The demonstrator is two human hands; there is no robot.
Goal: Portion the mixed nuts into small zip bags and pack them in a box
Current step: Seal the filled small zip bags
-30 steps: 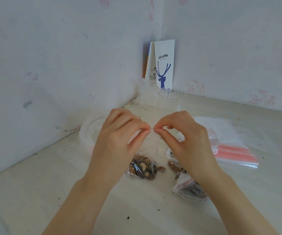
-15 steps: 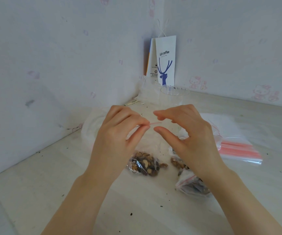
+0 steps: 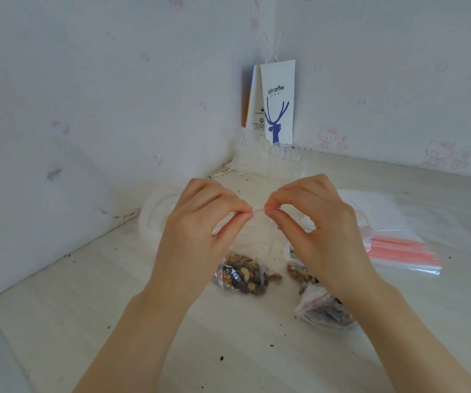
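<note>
Zip bag point(image 3: 242, 275) of mixed nuts hangs from its red seal strip point(image 3: 258, 210), which we pinch from both sides above the pale counter point(image 3: 101, 321). Our left grip point(image 3: 197, 231) squeezes the strip between thumb and forefinger, the other fingers curled in. Our right grip point(image 3: 322, 231) does the same just beside it, and only a short piece of red shows between the two sets of fingertips. The bag's clear sides are hard to make out. Its nuts sit bunched at the bottom, low between our wrists, and we cannot tell whether they touch the counter.

Our right grip and wrist cover part of a second filled bag point(image 3: 322, 307), which lies on the counter with its red seal showing. More nuts point(image 3: 296, 273) peek out from behind that grip; we cannot tell whether they are loose or bagged. Our left grip hides part of a white, see-through plastic sheet point(image 3: 155, 219) that we cannot identify.

Farther right, a stack of empty zip bags point(image 3: 398, 251) with red strips lies flat. Behind our fingers a clear plastic cup point(image 3: 291, 163) stands upright. In the corner, a white paper coffee bag point(image 3: 278, 103) printed with a blue deer stands against the wallpapered wall point(image 3: 87, 109). Dark crumbs point(image 3: 222, 357) dot the counter.
</note>
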